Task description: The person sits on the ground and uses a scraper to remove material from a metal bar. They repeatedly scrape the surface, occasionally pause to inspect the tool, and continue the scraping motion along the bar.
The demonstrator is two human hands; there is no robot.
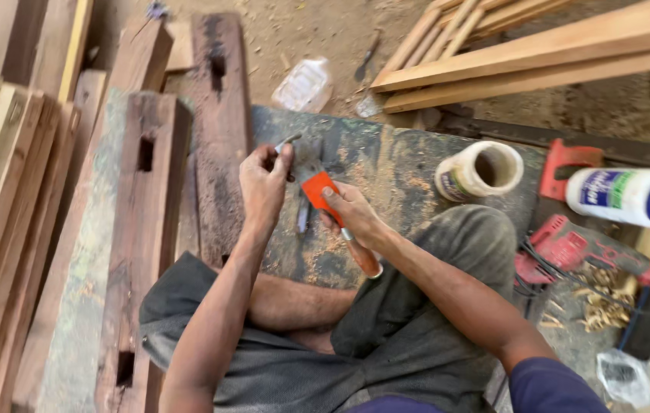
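Note:
My left hand (265, 186) pinches a thin grey metal piece (287, 142) between thumb and fingers, held up over a sawdust-covered work surface (386, 172). My right hand (350, 213) grips a tool with an orange head (320, 190) and a brown wooden handle (363, 256). The orange head sits just right of the left hand's fingers, close to the metal piece. Both forearms reach forward over my bent knees in grey shorts (409, 321).
Dark mortised wooden beams (221, 115) lie to the left, pale planks (3, 191) beyond them. Light boards (539, 46) are stacked at top right. A tipped white jar (480, 171), a white-and-blue bottle (631, 197), a red power tool (581, 248) and a plastic bottle (303, 86) surround me.

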